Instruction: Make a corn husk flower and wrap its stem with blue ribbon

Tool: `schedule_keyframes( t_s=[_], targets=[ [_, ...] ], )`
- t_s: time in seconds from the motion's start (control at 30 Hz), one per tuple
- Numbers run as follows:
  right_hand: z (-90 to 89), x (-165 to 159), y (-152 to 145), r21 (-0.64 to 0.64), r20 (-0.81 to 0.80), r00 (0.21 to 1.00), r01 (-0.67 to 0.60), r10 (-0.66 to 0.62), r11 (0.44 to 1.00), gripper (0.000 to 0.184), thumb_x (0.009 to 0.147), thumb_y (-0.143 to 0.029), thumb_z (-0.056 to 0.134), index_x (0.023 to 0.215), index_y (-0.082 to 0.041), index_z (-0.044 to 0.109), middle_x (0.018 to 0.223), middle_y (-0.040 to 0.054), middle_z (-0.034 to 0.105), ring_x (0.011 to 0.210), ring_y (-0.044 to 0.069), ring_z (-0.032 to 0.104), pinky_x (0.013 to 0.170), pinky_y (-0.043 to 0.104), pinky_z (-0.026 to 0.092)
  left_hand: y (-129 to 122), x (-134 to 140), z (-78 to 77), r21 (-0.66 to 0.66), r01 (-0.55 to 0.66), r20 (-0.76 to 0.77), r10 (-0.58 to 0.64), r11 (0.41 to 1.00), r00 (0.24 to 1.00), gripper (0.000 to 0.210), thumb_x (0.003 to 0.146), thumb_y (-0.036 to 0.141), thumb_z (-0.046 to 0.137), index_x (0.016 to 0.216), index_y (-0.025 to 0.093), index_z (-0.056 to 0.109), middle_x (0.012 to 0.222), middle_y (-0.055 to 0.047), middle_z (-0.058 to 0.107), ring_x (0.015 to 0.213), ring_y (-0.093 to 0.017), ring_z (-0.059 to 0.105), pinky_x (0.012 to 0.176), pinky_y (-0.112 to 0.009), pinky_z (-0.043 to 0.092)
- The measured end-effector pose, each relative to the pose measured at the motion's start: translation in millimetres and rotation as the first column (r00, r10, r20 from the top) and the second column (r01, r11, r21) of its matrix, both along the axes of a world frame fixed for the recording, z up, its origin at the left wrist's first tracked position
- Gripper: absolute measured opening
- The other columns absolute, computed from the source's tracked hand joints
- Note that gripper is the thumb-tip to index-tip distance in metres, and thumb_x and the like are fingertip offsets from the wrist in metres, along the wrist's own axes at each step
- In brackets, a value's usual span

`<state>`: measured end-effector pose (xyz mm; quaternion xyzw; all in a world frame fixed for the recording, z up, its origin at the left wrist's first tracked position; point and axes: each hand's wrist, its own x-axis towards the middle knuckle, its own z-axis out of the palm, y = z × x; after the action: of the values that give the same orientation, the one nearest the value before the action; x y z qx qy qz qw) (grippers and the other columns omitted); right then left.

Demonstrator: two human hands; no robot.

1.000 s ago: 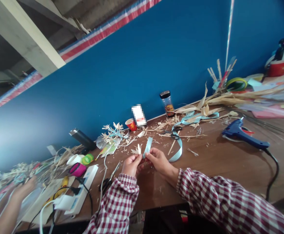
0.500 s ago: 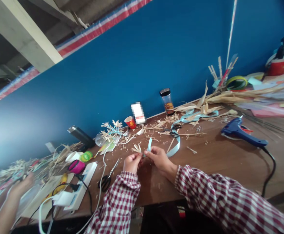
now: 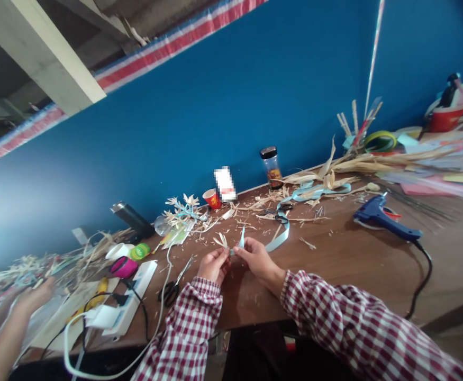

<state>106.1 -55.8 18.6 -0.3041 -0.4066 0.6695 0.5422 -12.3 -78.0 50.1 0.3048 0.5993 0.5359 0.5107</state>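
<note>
Between the fingertips of my left hand (image 3: 214,264) is a small corn-husk flower (image 3: 221,241), its pale petals pointing up. My right hand (image 3: 258,260) pinches a light blue ribbon (image 3: 242,237) right beside it, and the fingertips of both hands nearly meet. The ribbon's short end sticks up above my right thumb. Its long tail (image 3: 279,243) runs behind my right hand and back over the table. The flower's stem is mostly hidden by my fingers. Black-handled scissors (image 3: 171,291) lie left of my left wrist.
A blue glue gun (image 3: 388,217) with a black cord rests at the right. On the left are a white power strip (image 3: 136,301), cables and a co-worker's hands (image 3: 41,296). Husk flowers (image 3: 183,209), a red paper cup (image 3: 212,198) and a jar (image 3: 271,169) stand along the blue partition.
The upright ribbon end leans and looks narrower beside the flower, as the right fingers shift slightly. The whole view has turned a little; both hands keep their grips.
</note>
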Motion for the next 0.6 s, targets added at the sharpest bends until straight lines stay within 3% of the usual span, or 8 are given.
schedule_keyframes(
  t_s=[0.33,0.6],
  targets=[
    [-6.4,3.1,-4.4,0.069,0.053,0.997,0.047,-0.051,0.996,0.024,0.064,-0.035,0.067,0.067,-0.017,0.052,0.051,-0.0069,0.045,0.046,0.007,0.036,0.045,0.020,0.028,1.2,-6.0,-3.4,-0.025,-0.059,-0.113,0.056,0.998,0.992,0.020,0.059,0.028,0.076,0.070,0.014,0.066,0.046,0.006,0.050,0.039,-0.003,0.042,0.036,-0.013,0.032],
    [-8.1,9.1,-8.6,0.115,0.139,0.987,0.067,-0.082,0.991,0.024,0.063,-0.037,0.068,0.071,-0.015,0.060,0.054,-0.0041,0.050,0.049,0.009,0.040,0.047,0.022,0.031,2.8,-14.3,-4.7,-0.059,-0.085,-0.204,0.071,0.995,0.976,0.024,0.059,0.026,0.077,0.075,0.012,0.067,0.050,0.002,0.056,0.045,-0.005,0.048,0.040,-0.014,0.034]
  ],
)
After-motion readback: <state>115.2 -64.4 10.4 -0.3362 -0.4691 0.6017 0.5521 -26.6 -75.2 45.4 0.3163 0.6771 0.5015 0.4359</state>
